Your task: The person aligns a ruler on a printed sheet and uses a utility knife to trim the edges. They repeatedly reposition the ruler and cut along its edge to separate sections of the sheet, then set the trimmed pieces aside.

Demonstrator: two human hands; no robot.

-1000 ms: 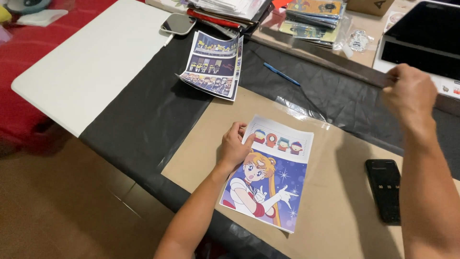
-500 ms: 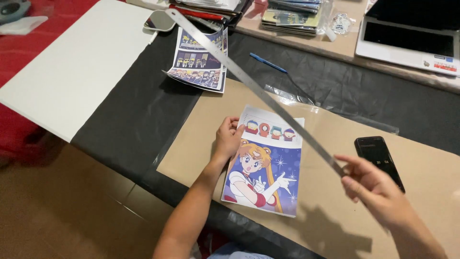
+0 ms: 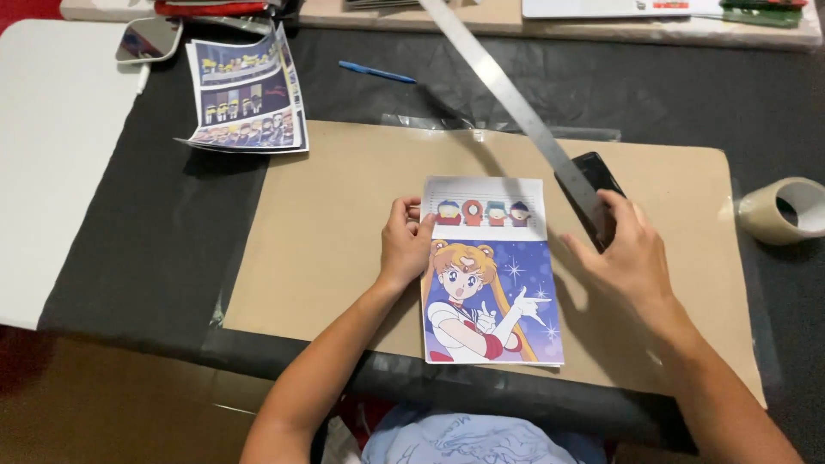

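A printed cartoon sheet (image 3: 490,292), with a girl on blue below and a strip of small figures above, lies on a brown cardboard mat (image 3: 344,223). My left hand (image 3: 406,243) presses flat on the sheet's left edge. My right hand (image 3: 626,249) grips the near end of a long metal ruler (image 3: 516,103), which slants up and away to the top of the view, raised above the mat. A black phone-like device (image 3: 593,185) lies partly under the ruler and my right hand.
A stack of printed cartoon sheets (image 3: 245,99) lies at the upper left on black cloth (image 3: 155,241). A blue pen (image 3: 376,72), a roll of tape (image 3: 786,209) at the right, a white board (image 3: 51,155) at the left and a small mirror (image 3: 148,39) lie around.
My right hand picked up the ruler from the far right and swung it in over the mat. The ruler now hangs nearer the sheet's right side. My left hand stayed on the sheet.
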